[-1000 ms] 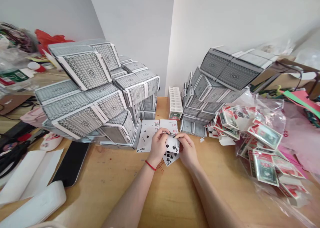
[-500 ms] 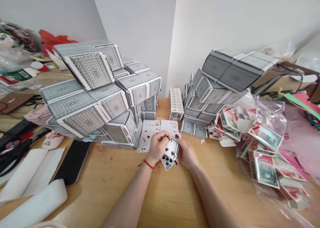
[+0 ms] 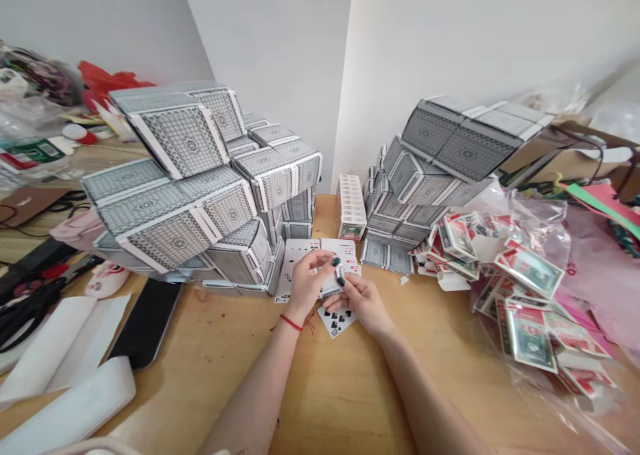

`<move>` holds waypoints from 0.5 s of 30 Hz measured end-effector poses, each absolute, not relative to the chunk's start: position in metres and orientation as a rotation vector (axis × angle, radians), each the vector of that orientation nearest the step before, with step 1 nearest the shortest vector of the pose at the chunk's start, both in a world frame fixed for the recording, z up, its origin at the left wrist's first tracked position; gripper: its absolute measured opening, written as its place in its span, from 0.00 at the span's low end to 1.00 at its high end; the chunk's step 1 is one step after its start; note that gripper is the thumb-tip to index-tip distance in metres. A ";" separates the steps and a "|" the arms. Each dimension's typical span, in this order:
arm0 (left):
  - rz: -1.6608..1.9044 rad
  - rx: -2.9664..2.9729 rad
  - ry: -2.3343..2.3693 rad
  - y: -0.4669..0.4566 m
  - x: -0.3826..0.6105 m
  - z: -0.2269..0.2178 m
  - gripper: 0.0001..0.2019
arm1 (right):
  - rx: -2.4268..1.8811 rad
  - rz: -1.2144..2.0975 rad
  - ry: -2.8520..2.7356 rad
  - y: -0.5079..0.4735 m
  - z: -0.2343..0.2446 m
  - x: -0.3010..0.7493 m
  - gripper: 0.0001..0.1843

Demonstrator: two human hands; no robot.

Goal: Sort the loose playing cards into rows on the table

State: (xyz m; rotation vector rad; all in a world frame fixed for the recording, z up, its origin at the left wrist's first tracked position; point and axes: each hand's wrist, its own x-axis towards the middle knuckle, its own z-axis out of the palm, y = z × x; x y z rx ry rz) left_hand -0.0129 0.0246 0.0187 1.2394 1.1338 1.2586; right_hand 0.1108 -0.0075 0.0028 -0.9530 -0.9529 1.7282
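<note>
My left hand [image 3: 306, 282] and my right hand [image 3: 361, 300] meet over a small spread of face-up playing cards [image 3: 300, 258] on the wooden table [image 3: 330, 388]. Both hands pinch a small stack of cards [image 3: 334, 283] between them, mostly hidden by the fingers. A ten of spades [image 3: 338, 320] lies face up just below the hands. A red string circles my left wrist.
Tall piles of grey patterned card decks stand at the left [image 3: 180, 188] and right [image 3: 430, 168]. A row of boxed decks [image 3: 351, 208] sits against the wall. A clear bag of red and green card boxes [image 3: 520, 288] lies right. A black tablet [image 3: 145, 322] and white foam [image 3: 65, 402] lie left.
The hands shifted slightly up and away over the spread. The card that was bent and held face up between them is now drawn in under the fingers.
</note>
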 end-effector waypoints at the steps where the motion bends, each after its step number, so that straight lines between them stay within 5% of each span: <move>1: 1.237 1.286 1.151 0.023 -0.010 0.020 0.10 | -0.961 1.713 -0.962 -0.008 0.002 0.111 0.18; 15: 1.191 1.299 1.264 0.017 0.003 0.013 0.06 | -0.986 1.662 -1.028 -0.007 -0.005 0.116 0.17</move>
